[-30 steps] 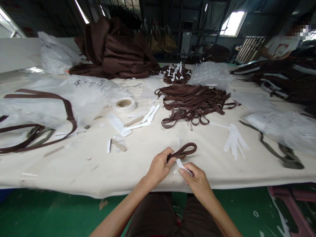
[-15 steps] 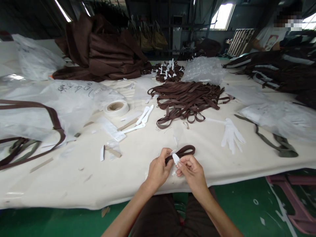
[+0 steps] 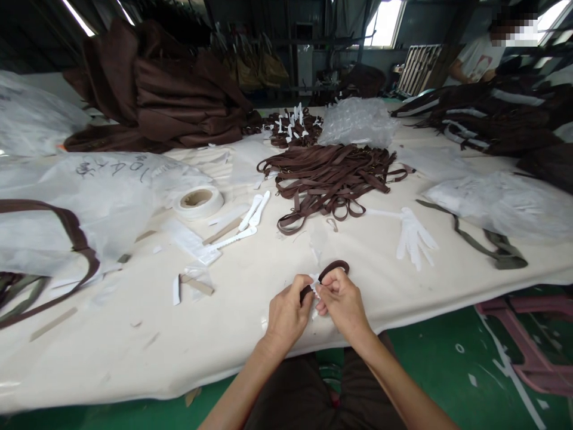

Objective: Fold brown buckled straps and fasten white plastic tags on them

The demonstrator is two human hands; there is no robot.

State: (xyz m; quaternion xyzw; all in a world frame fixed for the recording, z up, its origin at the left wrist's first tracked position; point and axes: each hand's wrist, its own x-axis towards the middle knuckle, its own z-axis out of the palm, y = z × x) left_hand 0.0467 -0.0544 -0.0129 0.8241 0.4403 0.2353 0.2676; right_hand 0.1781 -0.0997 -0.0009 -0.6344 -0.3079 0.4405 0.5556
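Near the table's front edge, my left hand (image 3: 289, 307) is closed around a folded brown strap (image 3: 336, 267), whose looped end sticks out beyond my fingers. My right hand (image 3: 342, 301) pinches a small white strip (image 3: 314, 286) that lies against the strap between both hands. The fingertips hide most of the strip. Farther back lies a loose heap of brown straps (image 3: 331, 173), some ending in metal hooks. Behind it sits a bunch of straps with white strips (image 3: 293, 125) round them.
A white tape roll (image 3: 198, 202), several white toothed strips (image 3: 253, 214) and plastic scraps lie to the left. A white glove-shaped piece (image 3: 414, 239) and a green strap (image 3: 474, 239) lie right. Brown fabric (image 3: 165, 89) is piled behind. Another person (image 3: 477, 63) stands at the far right.
My right hand has moved in against the strap, and the white strip, held up before, is now down on it between the fingers. The camera view has shifted slightly to the right.
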